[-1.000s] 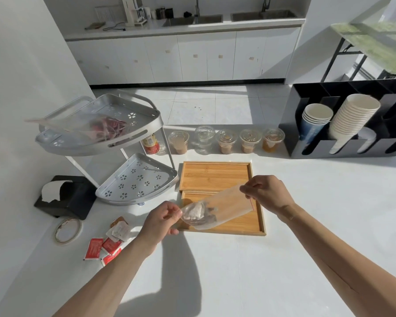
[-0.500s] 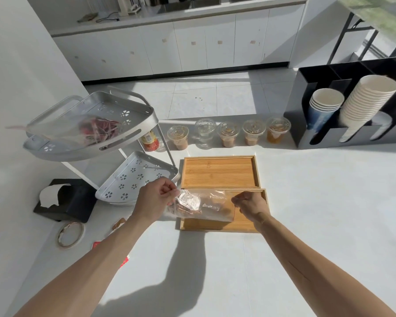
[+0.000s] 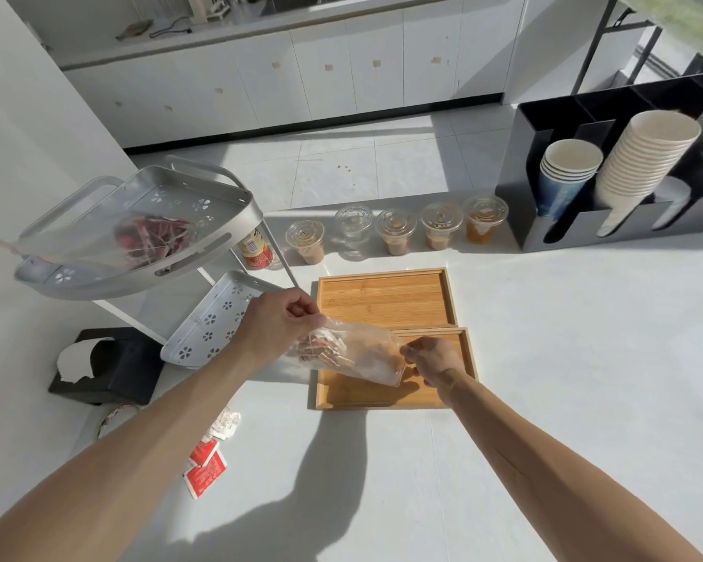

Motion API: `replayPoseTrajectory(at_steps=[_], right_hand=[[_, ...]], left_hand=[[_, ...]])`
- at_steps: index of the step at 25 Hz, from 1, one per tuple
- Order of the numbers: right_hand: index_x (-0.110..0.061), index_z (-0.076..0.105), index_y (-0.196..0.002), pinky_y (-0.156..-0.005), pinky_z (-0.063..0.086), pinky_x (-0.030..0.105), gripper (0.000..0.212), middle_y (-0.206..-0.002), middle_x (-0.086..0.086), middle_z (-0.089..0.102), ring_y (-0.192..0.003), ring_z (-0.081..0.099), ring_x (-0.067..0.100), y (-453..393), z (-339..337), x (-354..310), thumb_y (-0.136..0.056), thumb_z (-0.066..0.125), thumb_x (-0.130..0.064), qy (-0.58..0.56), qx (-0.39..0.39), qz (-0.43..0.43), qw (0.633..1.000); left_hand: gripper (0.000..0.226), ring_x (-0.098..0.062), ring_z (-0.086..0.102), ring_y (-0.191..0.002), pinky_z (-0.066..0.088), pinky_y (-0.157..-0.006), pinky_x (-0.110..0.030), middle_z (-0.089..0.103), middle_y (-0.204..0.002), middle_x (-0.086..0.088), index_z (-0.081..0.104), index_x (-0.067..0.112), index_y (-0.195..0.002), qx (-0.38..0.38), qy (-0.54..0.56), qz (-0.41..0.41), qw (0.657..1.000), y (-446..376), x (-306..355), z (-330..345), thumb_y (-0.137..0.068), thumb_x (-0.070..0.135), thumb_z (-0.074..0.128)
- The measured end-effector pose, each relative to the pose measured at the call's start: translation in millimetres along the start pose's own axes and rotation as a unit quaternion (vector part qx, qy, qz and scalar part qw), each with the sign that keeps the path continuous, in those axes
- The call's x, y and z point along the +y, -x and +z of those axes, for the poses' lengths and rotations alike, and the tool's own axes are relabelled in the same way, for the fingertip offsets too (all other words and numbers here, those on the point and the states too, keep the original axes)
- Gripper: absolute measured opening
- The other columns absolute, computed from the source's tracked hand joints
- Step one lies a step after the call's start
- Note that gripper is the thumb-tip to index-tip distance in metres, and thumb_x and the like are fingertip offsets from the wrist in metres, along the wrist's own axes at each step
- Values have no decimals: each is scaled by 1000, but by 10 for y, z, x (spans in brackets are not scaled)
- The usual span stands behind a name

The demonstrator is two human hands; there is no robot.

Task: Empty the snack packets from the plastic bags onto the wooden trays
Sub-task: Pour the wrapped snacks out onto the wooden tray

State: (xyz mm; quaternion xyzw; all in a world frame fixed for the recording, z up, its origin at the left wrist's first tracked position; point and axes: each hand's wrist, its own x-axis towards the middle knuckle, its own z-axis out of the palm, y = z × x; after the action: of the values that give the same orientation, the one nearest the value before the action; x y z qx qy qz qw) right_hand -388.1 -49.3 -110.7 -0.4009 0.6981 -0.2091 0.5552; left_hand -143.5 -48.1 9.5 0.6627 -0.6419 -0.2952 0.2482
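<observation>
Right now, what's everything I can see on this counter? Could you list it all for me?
Wooden trays: two, tan, centre, one behind the other.
Plastic bag: one, clear, brownish packets inside, held over the near tray.
Second bag: one, clear, red contents, on the rack's top shelf.
Shelf rack: one, silver, two tiers, left.
Lidded cups: five, clear, row behind the trays.
Can: one, red and yellow, beside the rack.
Cup holder: one, black, right, holding paper cup stacks.
Tissue box: one, black, left.
Red packets: a few, near left edge.
Tape roll: one, partly hidden.
Left hand: pinching the bag's left end.
Right hand: gripping its right end.
</observation>
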Motion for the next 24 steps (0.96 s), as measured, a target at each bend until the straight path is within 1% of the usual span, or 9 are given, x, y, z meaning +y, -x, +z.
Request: replayPoseTrajectory(at_steps=[1, 3, 6, 7, 9, 12, 18, 20, 24], right_hand=[[-18, 67, -80, -39, 41, 18, 18, -73, -1, 70, -56, 62, 9, 6, 12, 3, -94, 61, -27, -7, -4, 3, 1000], [-19, 65, -78, -33, 39, 14, 19, -72, -1, 70, -51, 62, 9, 24, 29, 15, -95, 60, -25, -23, -13, 9, 1000], [-19, 65, -80, -35, 39, 15, 17, -79, 1, 71, -58, 61, 12, 38, 47, 21, -96, 60, -26, -37, -18, 17, 999], [-18, 65, -82, -35, 38, 16, 16, -81, 2, 71, -60, 60, 13, 41, 54, 23, -96, 61, -25, -43, -20, 21, 999], [-15, 66, -88, -34, 36, 17, 13, -85, 5, 71, -64, 58, 14, 47, 68, 27, -95, 61, -24, -51, -27, 28, 998], [-18, 65, -82, -35, 33, 17, 14, -82, 4, 69, -65, 56, 13, 55, 70, 54, -94, 63, -25, -49, -29, 29, 998], [-16, 65, -85, -41, 38, 18, 16, -82, 4, 70, -64, 58, 13, 85, 68, 25, -95, 61, -28, -56, -28, 9, 998], [-18, 64, -82, -42, 39, 18, 17, -79, 3, 69, -64, 58, 12, 109, 74, 2, -95, 61, -27, -53, -29, -6, 998], [-16, 64, -80, -42, 37, 19, 19, -75, 2, 68, -62, 57, 12, 167, 31, -46, -95, 60, -26, -60, -16, -29, 998]], left_hand=[[13, 2, 57, -57, 52, -63, -22, 72, -71, -1, 71, 25, -71, -1, 2, 0, 1000, -16, 20, 0, -72, 23, 84], [12, -1, 58, -58, 52, -64, -25, 72, -70, -1, 72, 25, -71, -9, 0, 0, 1000, -42, 68, 7, -72, 23, 84], [13, -2, 57, -52, 48, -57, -18, 68, -61, 4, 71, 26, -70, -24, 21, 6, 999, -81, 155, 31, -72, 22, 84], [14, -3, 56, -50, 47, -56, -18, 66, -58, 5, 71, 26, -70, -29, 26, 9, 999, -93, 181, 40, -72, 21, 84], [14, -4, 57, -49, 48, -57, -23, 65, -57, 3, 70, 25, -70, -35, 19, 14, 999, -116, 214, 47, -73, 21, 83], [14, -7, 58, -50, 51, -61, -32, 67, -61, -7, 70, 23, -70, -39, 14, 8, 999, -125, 231, 50, -73, 20, 83], [11, -11, 58, -53, 55, -66, -41, 68, -67, -15, 71, 17, -72, -34, 16, 4, 999, -102, 327, 0, -74, 16, 82], [11, -12, 59, -53, 56, -65, -39, 68, -67, -13, 72, 16, -72, -32, 17, 10, 999, -99, 378, -46, -74, 16, 82], [13, -5, 58, -49, 50, -56, -19, 65, -56, 6, 71, 20, -69, -27, 9, 31, 999, -81, 465, -129, -73, 18, 83]])
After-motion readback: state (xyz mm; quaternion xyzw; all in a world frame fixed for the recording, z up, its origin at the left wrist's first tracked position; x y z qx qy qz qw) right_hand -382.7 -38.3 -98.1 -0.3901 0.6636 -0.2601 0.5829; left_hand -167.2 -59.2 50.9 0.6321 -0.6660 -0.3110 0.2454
